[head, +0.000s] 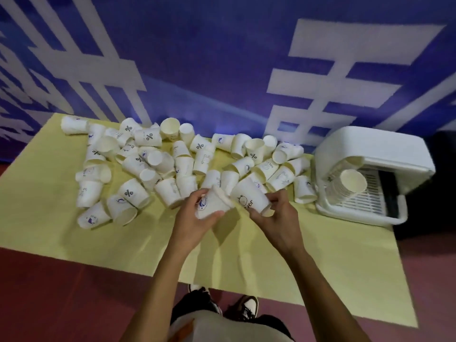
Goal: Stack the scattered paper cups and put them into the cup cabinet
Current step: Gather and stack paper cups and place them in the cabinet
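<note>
Many white paper cups [138,166] lie scattered over the far half of a yellow table [61,233]. My left hand [195,218] grips a cup with a blue logo [213,202], its rim pointing right. My right hand [276,218] holds a second cup printed with a bear face [251,197], its base at my fingers. The two cups meet between my hands above the table's middle. At the right edge stands the white cup cabinet [370,154], its front open, with a stack of nested cups [345,186] lying inside on a slotted tray.
A blue wall with large white characters [222,70] rises right behind the table. The near strip of the yellow tabletop carries only my arms' shadows. Red floor [49,292] and my shoes [244,307] show below the table's front edge.
</note>
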The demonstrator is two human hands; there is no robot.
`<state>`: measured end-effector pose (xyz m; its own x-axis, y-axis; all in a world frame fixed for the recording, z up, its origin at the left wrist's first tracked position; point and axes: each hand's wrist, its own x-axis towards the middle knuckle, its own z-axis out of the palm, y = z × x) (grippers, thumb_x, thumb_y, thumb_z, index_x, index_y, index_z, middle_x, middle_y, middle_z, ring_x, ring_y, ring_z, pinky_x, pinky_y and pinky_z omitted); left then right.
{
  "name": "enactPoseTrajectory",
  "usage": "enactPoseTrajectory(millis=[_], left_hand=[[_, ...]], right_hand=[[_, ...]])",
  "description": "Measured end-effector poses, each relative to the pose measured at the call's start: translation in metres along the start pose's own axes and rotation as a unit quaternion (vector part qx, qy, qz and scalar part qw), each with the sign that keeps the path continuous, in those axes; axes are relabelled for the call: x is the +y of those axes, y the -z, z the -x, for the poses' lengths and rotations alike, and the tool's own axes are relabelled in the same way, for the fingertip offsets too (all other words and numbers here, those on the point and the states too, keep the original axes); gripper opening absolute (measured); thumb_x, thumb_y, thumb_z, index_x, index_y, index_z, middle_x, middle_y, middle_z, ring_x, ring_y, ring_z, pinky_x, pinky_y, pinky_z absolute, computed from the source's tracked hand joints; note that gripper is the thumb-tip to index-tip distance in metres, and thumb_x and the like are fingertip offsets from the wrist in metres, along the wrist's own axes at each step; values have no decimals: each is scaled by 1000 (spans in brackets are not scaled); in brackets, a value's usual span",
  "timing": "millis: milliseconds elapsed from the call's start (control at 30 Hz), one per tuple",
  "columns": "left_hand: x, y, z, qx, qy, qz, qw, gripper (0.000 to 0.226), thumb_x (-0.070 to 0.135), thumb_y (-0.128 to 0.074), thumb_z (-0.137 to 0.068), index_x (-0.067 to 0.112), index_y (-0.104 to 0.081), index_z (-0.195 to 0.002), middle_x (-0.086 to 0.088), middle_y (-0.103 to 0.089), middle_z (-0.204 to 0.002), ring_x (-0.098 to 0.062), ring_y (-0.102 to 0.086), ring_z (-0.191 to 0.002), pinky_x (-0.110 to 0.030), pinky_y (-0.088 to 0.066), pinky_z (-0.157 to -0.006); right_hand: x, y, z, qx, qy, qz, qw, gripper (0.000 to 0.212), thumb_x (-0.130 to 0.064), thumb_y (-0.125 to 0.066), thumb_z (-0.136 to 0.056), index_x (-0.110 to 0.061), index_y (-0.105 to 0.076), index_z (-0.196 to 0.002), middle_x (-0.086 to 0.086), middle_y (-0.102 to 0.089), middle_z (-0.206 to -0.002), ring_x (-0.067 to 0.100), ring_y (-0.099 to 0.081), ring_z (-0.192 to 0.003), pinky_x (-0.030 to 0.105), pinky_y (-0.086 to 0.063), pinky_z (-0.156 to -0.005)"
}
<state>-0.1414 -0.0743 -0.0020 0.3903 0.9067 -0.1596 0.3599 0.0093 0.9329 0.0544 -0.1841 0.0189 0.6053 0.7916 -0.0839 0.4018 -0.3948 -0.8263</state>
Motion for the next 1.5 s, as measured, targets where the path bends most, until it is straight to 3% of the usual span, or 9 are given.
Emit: enactPoseTrajectory(millis=[267,433,600,733,900,967,1067,1267,1500], left_hand=[[34,-57,-46,-103,-66,-17,992,63,39,-86,-74,38,-54,-128,16,-59,-122,5,-55,-109,-23,-47,-91],[47,-88,-56,-153,-90,-32,984,62,34,-86,-73,38,-54,-126,12,-58,-123,2,-55,-108,-17,-43,-87],[64,-112,-63,-159,-120,-64,978,64,38,-86,-72,36,-54,-128,15,-55,-115,-5,-54,-106,-19,-40,-86],[82,-136,-63,-162,-122,-86,976,66,40,-86,-71,37,-54,-128,11,-54,-117,-8,-54,-107,-23,-43,-87],[98,-175,-56,-168,-108,-92,976,64,39,-86,-71,37,-54,-126,14,-57,-120,-5,-55,-106,-13,-40,-84],[101,-190,-55,-172,-96,-97,976,65,38,-87,-71,35,-55,-127,11,-59,-121,-7,-56,-107,-16,-42,-84],[104,-209,-54,-171,-73,-97,978,61,32,-88,-72,34,-55,-123,9,-61,-118,1,-57,-101,-4,-39,-76],[105,-234,-59,-176,-40,-113,977,62,30,-88,-72,37,-52,-122,13,-61,-117,6,-56,-102,-3,-39,-72],[107,-248,-67,-181,-34,-136,973,62,32,-87,-72,41,-51,-121,17,-59,-117,8,-55,-103,-7,-39,-74]], right_hand=[[4,47,1,65,-17,-18,998,71,-33,-81,-78,-38,-42,-137,-12,-61,-120,7,-59,-104,15,-48,-82],[12,65,2,74,-28,16,997,89,-17,-73,-78,-36,-30,-154,-6,-53,-145,12,-54,-126,25,-46,-96],[21,87,-8,78,-16,-16,997,74,-29,-78,-80,-50,-40,-141,-24,-61,-125,-5,-60,-108,8,-45,-80],[40,109,-24,96,-24,-6,995,60,-40,-82,-79,-42,-47,-127,-21,-66,-107,1,-62,-96,18,-47,-73],[75,149,-44,120,-50,-39,991,59,-27,-82,-76,-29,-51,-127,-12,-63,-116,10,-61,-107,29,-51,-85],[88,165,-51,133,-59,-58,988,63,-27,-80,-77,-30,-48,-131,-12,-61,-119,10,-60,-109,25,-49,-83],[103,186,-61,155,-36,-49,986,69,-35,-80,-79,-30,-48,-141,-15,-61,-125,6,-56,-114,22,-45,-89],[123,202,-79,166,-24,-28,985,59,-44,-77,-77,-51,-48,-127,-43,-57,-104,-14,-54,-103,5,-38,-77],[146,193,-89,170,-44,-17,984,62,-47,-76,-78,-39,-47,-133,-23,-61,-115,7,-59,-107,32,-51,-90]])
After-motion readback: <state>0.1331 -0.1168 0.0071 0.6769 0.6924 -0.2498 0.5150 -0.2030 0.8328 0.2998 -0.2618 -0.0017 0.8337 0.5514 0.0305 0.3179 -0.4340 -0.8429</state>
